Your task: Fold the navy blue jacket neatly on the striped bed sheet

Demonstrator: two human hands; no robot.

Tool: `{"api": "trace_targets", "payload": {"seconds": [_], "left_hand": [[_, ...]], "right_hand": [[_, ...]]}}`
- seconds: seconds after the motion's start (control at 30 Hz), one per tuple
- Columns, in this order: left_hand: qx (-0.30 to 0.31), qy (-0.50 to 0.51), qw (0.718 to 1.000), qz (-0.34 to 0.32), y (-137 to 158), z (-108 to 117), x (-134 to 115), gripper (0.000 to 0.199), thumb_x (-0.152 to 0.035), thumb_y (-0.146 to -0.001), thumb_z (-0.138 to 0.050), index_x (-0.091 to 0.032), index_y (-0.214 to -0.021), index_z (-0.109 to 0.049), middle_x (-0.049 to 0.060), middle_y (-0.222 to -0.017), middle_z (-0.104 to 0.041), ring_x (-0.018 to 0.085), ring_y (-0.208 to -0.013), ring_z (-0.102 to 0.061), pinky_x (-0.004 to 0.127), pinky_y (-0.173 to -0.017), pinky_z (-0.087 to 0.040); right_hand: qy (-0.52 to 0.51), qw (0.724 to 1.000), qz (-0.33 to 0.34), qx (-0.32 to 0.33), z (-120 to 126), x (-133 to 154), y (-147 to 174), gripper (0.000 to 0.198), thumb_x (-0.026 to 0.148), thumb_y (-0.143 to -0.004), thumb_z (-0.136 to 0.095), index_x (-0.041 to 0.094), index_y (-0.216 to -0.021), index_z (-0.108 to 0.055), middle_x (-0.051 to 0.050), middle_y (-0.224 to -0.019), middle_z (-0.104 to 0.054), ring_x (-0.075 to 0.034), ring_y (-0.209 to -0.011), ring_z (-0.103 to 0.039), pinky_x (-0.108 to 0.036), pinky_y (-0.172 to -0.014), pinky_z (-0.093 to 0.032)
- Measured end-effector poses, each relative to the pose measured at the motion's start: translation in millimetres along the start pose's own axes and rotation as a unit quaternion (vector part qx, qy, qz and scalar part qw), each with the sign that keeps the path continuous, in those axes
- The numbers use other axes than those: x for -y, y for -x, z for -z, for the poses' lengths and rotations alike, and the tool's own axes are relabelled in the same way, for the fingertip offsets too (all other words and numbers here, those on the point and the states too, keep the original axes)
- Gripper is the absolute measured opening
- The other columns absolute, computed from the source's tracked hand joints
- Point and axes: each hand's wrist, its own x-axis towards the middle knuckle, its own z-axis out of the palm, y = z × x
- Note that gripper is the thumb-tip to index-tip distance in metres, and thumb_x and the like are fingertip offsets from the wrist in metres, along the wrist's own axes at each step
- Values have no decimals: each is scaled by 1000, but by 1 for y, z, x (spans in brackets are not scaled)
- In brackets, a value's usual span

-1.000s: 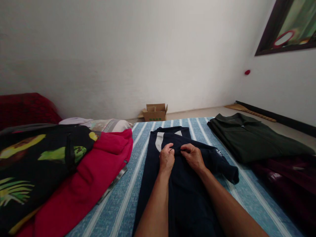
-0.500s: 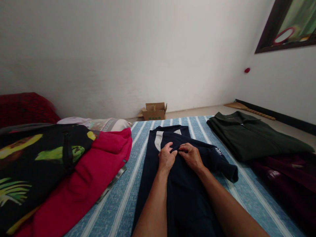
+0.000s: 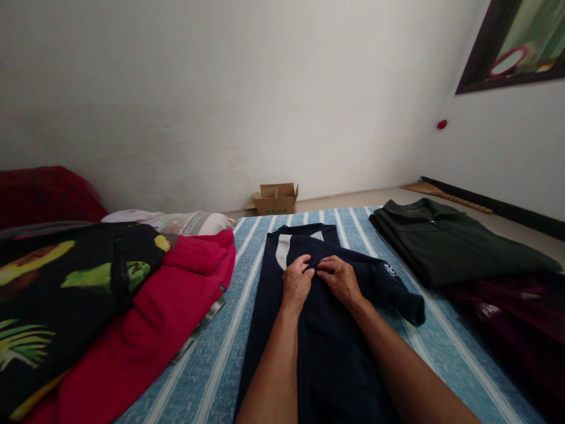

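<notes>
A navy jacket [image 3: 329, 353] with pale grey patches near its top lies partly folded in front of me. One of its sleeves [image 3: 375, 280] runs across to the right, with white lettering near the cuff. Close to the middle of the upper part, my left hand [image 3: 296, 282] pinches the cloth between thumb and fingers. Just to the right of it, my right hand [image 3: 339, 280] also has its fingertips closed on the cloth. The two sets of fingertips nearly meet, and they hide the pinched spot.
Blue-and-white striped bedding [image 3: 225, 330] lies underneath. A red garment [image 3: 145, 330] and a black fruit-print one [image 3: 88, 282] are piled at left. At right, a dark green folded jacket [image 3: 459, 241] overlaps a maroon garment [image 3: 507, 318]. A cardboard box [image 3: 276, 203] stands by the wall.
Almost nothing differs. Both hands stay on the navy jacket in nearly the same place, and the view has shifted very slightly.
</notes>
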Motion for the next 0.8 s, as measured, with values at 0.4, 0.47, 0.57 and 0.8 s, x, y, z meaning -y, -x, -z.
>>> {"api": "trace_targets", "payload": {"seconds": [0.4,0.47,0.57,0.8], "left_hand": [[-4,9,1000,9,1,0,1,40,-7,-69,-59,-16,-108,-64,11,-103,-70,23,-101,-64,37,-92,-47],[-5,15,1000,11,1,-1,2,40,-7,-69,-60,-17,-107,-64,10,-101,-70,23,-100,-64,36,-92,-48],[-10,22,1000,16,1,-1,2,40,-7,-69,-60,-16,-107,-64,11,-103,-70,23,-102,-64,36,-92,-47],[-12,41,999,16,1,-2,0,37,-8,-70,-57,-15,-106,-64,11,-104,-70,23,-101,-64,35,-91,-48]], "right_hand": [[115,993,36,-9,-7,2,2,17,17,-79,-55,22,-69,-68,-2,-87,-66,-15,-77,-61,-24,-70,-43],[120,992,38,-9,-7,5,2,20,16,-80,-51,22,-68,-66,-2,-84,-65,-15,-76,-60,-24,-69,-42],[46,999,8,-21,-5,9,1,18,17,-77,-52,21,-64,-63,-2,-78,-62,-15,-73,-57,-24,-69,-41],[-147,981,-120,-46,3,6,-2,19,36,-74,-57,18,-69,-60,0,-56,-59,-14,-49,-52,-25,-50,-39]]}}
